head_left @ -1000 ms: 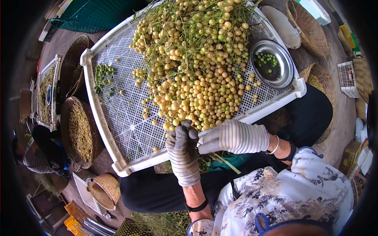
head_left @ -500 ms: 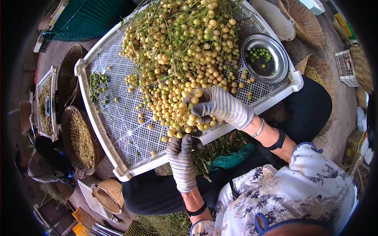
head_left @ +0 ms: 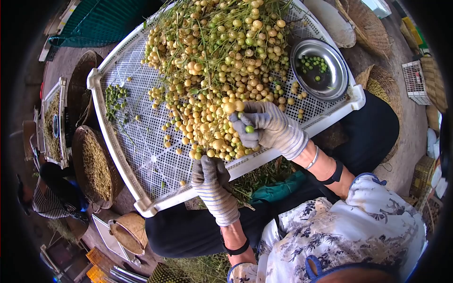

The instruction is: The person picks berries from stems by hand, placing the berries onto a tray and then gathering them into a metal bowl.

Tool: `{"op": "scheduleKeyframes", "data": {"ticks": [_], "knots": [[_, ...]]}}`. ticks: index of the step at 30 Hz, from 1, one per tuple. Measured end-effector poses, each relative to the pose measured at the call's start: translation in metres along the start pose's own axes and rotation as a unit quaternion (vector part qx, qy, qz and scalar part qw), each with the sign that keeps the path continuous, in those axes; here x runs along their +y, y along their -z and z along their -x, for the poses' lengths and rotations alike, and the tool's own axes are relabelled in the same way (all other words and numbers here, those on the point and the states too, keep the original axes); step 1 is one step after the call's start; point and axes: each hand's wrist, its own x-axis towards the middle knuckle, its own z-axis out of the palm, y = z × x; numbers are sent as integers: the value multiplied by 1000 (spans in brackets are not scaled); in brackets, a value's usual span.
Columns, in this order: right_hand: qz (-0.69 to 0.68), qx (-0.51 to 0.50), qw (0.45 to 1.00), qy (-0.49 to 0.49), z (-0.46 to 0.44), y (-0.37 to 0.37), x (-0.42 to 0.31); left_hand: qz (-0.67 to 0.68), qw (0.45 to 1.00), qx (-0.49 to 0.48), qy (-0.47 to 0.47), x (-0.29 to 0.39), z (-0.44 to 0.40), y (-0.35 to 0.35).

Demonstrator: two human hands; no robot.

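Note:
A white perforated tray [head_left: 141,155] bears a heap of yellow and green fruits [head_left: 212,61] on thin stems. My left hand [head_left: 212,181], in a striped glove with grey fingers, is closed at the tray's near edge, just below the nearest fruits; what its fingers pinch is too small to make out. My right hand [head_left: 271,127], gloved alike, has its fingers curled at the heap's near right side, with yellow fruits and a green fruit [head_left: 249,129] at its fingertips. A metal bowl [head_left: 343,70] with small green fruits sits on the tray's right side.
Small green fruits [head_left: 115,99] lie at the tray's left. Beyond it stand a basket of fruits [head_left: 96,165], a smaller basket [head_left: 130,233], a second tray [head_left: 55,122] and a teal basket [head_left: 94,23]. Another person [head_left: 52,198] is at the far left. More baskets [head_left: 387,94] stand right.
My right hand has moved from beside my left hand up and over the near right fruits, and a green fruit now shows at its fingers. My left hand has shifted slightly left.

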Motion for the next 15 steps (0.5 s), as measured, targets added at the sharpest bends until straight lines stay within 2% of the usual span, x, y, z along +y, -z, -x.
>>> {"op": "scheduleKeyframes", "data": {"ticks": [1,2,3,5,8,11,12,15], "knots": [[-14,-5,1000,15,1,2,-2,6,1000,1,-7,1,-1,2],[31,19,999,25,4,8,-5,6,1000,-4,-21,1,-3,7],[15,12,1000,-6,5,13,-10,5,999,-7,-35,0,-4,13],[-19,73,997,35,10,8,-10,-5,999,4,-43,-2,-7,16],[-5,50,999,11,11,9,-6,17,999,-18,-31,-6,-9,19],[144,20,989,33,8,15,-5,-36,999,1,-5,-8,-7,17],[233,47,970,58,8,11,-7,-24,1000,-17,3,-8,-6,18],[438,22,888,139,10,-21,-19,-92,994,-44,-46,0,6,8]]}}
